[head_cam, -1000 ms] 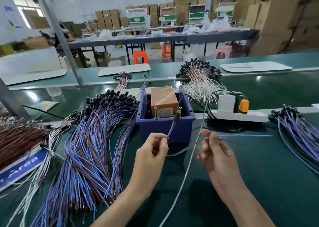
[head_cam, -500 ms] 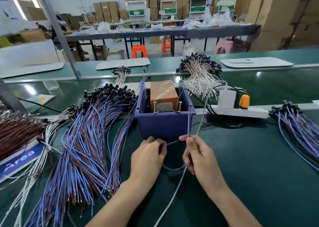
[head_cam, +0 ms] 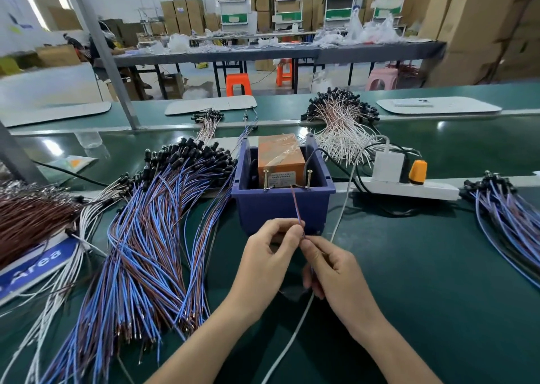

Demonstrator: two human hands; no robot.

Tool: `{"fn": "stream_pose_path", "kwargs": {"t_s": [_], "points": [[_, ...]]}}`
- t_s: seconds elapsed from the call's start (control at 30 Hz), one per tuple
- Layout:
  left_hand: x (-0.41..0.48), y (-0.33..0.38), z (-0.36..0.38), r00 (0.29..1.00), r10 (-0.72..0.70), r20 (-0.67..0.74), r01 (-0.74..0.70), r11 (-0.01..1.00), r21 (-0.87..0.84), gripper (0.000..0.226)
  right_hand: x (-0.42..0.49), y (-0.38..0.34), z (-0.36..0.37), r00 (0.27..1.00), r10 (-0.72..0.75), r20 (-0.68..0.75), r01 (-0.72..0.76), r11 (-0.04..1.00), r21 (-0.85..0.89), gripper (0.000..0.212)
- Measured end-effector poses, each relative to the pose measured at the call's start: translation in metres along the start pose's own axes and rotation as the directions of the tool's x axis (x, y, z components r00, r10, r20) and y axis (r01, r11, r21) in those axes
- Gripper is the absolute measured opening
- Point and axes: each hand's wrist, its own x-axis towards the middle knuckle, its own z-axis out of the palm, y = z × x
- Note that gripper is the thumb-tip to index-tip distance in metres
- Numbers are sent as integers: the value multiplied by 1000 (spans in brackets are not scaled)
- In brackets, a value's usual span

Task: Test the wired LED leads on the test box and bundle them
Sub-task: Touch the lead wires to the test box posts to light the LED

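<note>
We found the single thin blue-and-brown twin-wire LED lead (head_cam: 296,205) held in both hands, directly in front of the dark blue plastic test box (head_cam: 280,208). The left hand (head_cam: 271,255) had its fingers curled, with thumb and forefinger pinching the lead. The right hand (head_cam: 330,269) pinched the same lead just below that point, its remaining fingers curled inward. The two hands nearly touched at the fingertips.

From the pinch the lead rose, tilted slightly left, across the front wall of the box. Its upper end lay at the front rim, between the two upright brass screws (head_cam: 266,179). We could not tell whether that end touched either screw. Below the right hand the lead was hidden.

Inside the box stood an orange-brown block wrapped in clear tape (head_cam: 280,155), with a pale label facing the screws.

To the left of the box we noted a large fanned pile of blue and brown leads with black heads (head_cam: 152,237), lying on the dark green bench mat (head_cam: 438,281). A second, smaller group of blue leads (head_cam: 508,217) lay at the far right. A heap of white and pink leads (head_cam: 342,126) sat behind the box.

To the right of the box lay a white power strip (head_cam: 409,189) carrying a white adapter (head_cam: 388,167) and an orange plug (head_cam: 417,171). A thin white cable (head_cam: 339,223) ran from the adapter, past the box and under the right forearm.
</note>
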Motion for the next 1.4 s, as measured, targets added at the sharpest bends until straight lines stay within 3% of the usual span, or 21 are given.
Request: {"fn": "stream_pose_path", "kwargs": {"t_s": [0.17, 0.43, 0.63, 0.9, 1.4], "points": [[1, -2, 0, 1000, -11, 1, 11, 999, -41, 9, 0, 1, 0, 1000, -6, 9, 6, 1000, 8, 23], [2, -7, -3, 995, -18, -98, 11, 998, -70, 13, 3, 2, -3, 988, 37, -150, -19, 993, 119, 22], [5, -9, -21, 967, 123, -224, -104, 990, 95, 8, 3, 0, -6, 981, -1, -196, 16, 997, 78, 42], [10, -17, -38, 920, 243, -307, -132, 930, 342, 23, 4, 7, -7, 971, 6, -240, 13, 997, 74, 40], [13, -19, -38, 922, 240, -304, -105, 911, 400, 28, 4, 5, -7, 973, 3, -230, 12, 998, 63, 39]]}}
